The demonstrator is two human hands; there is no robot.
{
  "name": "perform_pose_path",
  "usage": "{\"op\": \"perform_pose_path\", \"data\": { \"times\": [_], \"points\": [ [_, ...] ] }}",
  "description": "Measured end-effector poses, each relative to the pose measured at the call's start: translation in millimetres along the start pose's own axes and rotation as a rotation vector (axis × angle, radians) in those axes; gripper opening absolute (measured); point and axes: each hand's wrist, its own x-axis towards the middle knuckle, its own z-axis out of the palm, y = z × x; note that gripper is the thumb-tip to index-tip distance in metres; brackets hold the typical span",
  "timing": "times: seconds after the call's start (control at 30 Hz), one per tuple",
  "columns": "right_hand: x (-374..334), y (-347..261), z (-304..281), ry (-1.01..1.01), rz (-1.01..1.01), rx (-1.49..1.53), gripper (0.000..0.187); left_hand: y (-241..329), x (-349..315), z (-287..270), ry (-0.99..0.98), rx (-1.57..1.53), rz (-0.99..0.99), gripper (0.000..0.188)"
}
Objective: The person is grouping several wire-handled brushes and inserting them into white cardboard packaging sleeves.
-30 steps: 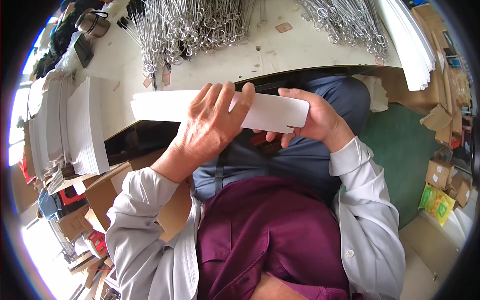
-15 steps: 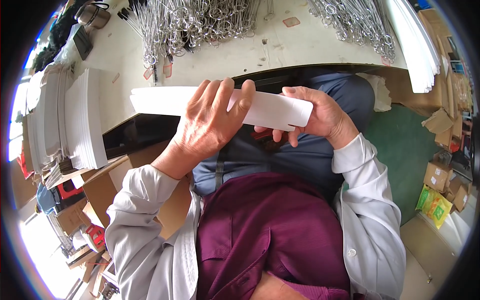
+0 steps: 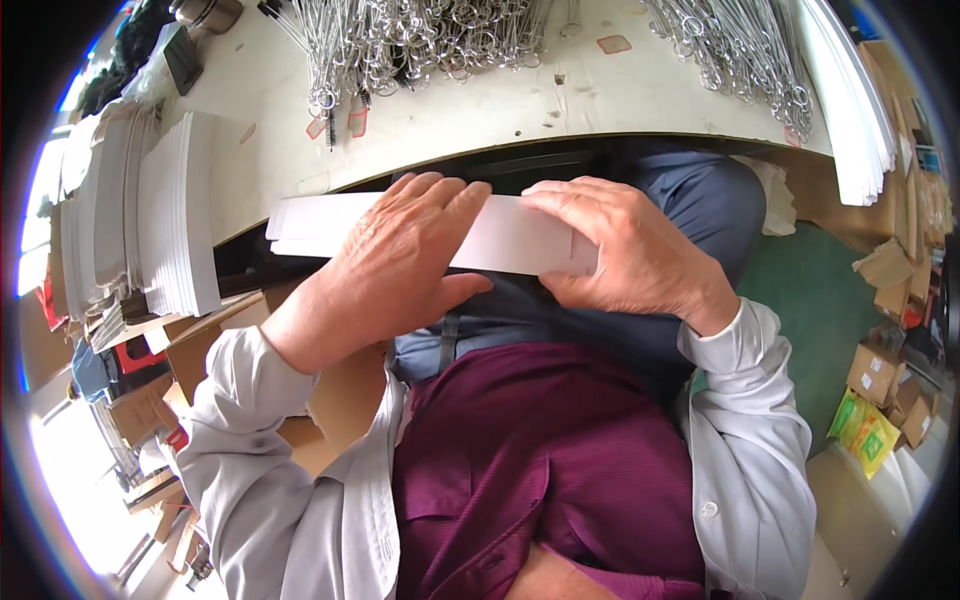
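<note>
A long, narrow white cardboard box [image 3: 515, 238] lies crosswise above my lap, just in front of the table edge. My left hand [image 3: 405, 245] is laid over its middle, fingers across the far edge and thumb on the near side. Around the right end wraps my right hand [image 3: 635, 245], thumb at the near edge and fingers along the far one, hiding that end. The left end sticks out past my left hand, its edge showing two layers.
On the white table [image 3: 450, 120] lie thin wire brushes [image 3: 430, 35] with ring handles, and a second heap [image 3: 745, 60] to the right. Flat white cartons [image 3: 180, 215] stand stacked at left, more cartons [image 3: 850, 110] at right. An open brown cardboard box [image 3: 345, 395] is beside my left thigh.
My right hand has turned from palm up under the right end to gripping over it, covering the slotted end flap. My left hand has flattened along the box.
</note>
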Motion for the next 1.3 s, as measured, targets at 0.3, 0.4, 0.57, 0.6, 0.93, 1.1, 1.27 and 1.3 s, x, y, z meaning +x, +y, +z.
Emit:
{"op": "perform_pose_path", "data": {
  "times": [0.3, 0.4, 0.57, 0.6, 0.93, 1.1, 1.27, 1.3],
  "points": [
    [-4.7, -1.0, 4.5, 0.109, -0.006, -0.31, 0.052, -17.9, 5.8, 22.1, -0.01, 0.048, -0.052, 0.078],
    [-12.6, -3.0, 3.1, 0.206, 0.064, -0.415, 0.05, -24.7, 5.8, 29.6, 0.138, 0.151, -0.01, 0.078],
    [-21.0, -7.5, 30.0, 0.255, 0.285, -0.439, 0.051, -20.0, 9.8, 42.6, 0.247, 0.313, 0.032, 0.078],
    [-19.1, -9.1, 34.1, 0.265, 0.306, -0.423, 0.052, -18.8, 10.5, 45.3, 0.235, 0.352, 0.034, 0.078],
    [-11.2, -8.9, 51.0, 0.454, 0.567, 0.478, 0.035, -27.9, 11.8, 60.4, 0.45, 0.478, 0.132, 0.054],
    [-8.8, -1.7, 29.4, 0.284, 0.748, 1.007, 0.032, -30.9, 10.1, 64.2, 0.464, 0.481, 0.17, 0.06],
    [-6.6, -3.5, 22.2, 0.214, 0.877, 1.138, 0.04, -34.1, 4.6, 65.8, 0.463, 0.404, 0.187, 0.064],
    [-7.3, -2.1, 22.3, 0.214, 0.879, 1.139, 0.04, -34.8, 2.9, 66.6, 0.447, 0.387, 0.19, 0.065]
  ]
}}
